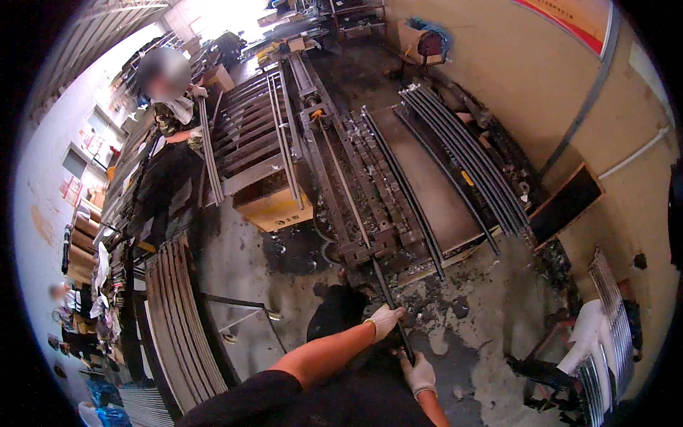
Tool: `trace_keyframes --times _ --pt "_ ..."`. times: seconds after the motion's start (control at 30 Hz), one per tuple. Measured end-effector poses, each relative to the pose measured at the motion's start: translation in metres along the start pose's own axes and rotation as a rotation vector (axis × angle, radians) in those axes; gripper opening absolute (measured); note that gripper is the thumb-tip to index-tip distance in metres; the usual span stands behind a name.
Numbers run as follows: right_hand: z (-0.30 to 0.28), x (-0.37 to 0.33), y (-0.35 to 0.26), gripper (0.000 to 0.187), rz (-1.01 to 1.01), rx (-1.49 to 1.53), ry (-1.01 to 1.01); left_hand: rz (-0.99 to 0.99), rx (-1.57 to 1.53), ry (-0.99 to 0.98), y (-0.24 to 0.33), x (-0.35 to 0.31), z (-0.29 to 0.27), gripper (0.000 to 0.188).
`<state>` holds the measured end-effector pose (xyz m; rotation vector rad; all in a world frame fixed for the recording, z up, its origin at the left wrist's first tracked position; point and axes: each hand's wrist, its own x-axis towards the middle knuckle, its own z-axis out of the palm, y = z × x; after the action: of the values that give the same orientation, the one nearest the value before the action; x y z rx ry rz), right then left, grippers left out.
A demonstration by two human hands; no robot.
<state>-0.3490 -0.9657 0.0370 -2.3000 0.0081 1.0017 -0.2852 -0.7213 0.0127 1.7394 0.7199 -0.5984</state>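
A long dark metal rod (382,282) slants from the near end of a long machine bed (361,249) down toward my body. My left hand (385,322), in a white knit glove, is closed around the rod partway along. Nearer to me, my right hand (419,374), gloved the same way, is closed at the rod's near end, its fingers partly hidden. Beyond the machine's end block, a thin brownish bar (344,178) runs along the middle of the bed in line with the rod.
Right of the machine, several dark tubes (466,153) lie over a brown board (427,178). Left stands a slatted rack (249,121) above a cardboard box (274,206). Another person (174,117) at far left handles long bars (207,153). Shiny tubes (610,299) lean at lower right.
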Motion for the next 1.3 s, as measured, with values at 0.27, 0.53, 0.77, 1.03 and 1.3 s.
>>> trace_keyframes --times 0.27,0.53,0.77,1.03,1.3 --pt "0.006 0.003 0.001 0.053 0.063 -0.08 0.109 -0.323 -0.405 -0.08 0.025 0.015 -0.027 0.049" --pt "0.047 -0.11 0.127 0.043 0.269 -0.138 0.239 -0.287 -0.676 -0.17 -0.012 0.061 -0.085 0.025" --pt "-0.014 -0.227 0.208 0.031 0.379 -0.378 0.224 -0.281 -0.783 -0.228 0.038 0.047 -0.097 0.031" --pt "-0.032 -0.218 0.181 0.041 0.503 -0.497 0.118 -0.059 -0.687 -0.533 0.019 0.042 -0.123 0.029" --pt "0.037 -0.128 0.068 0.057 0.487 -0.535 0.053 -0.017 -0.258 -0.185 0.08 0.102 -0.378 0.037"
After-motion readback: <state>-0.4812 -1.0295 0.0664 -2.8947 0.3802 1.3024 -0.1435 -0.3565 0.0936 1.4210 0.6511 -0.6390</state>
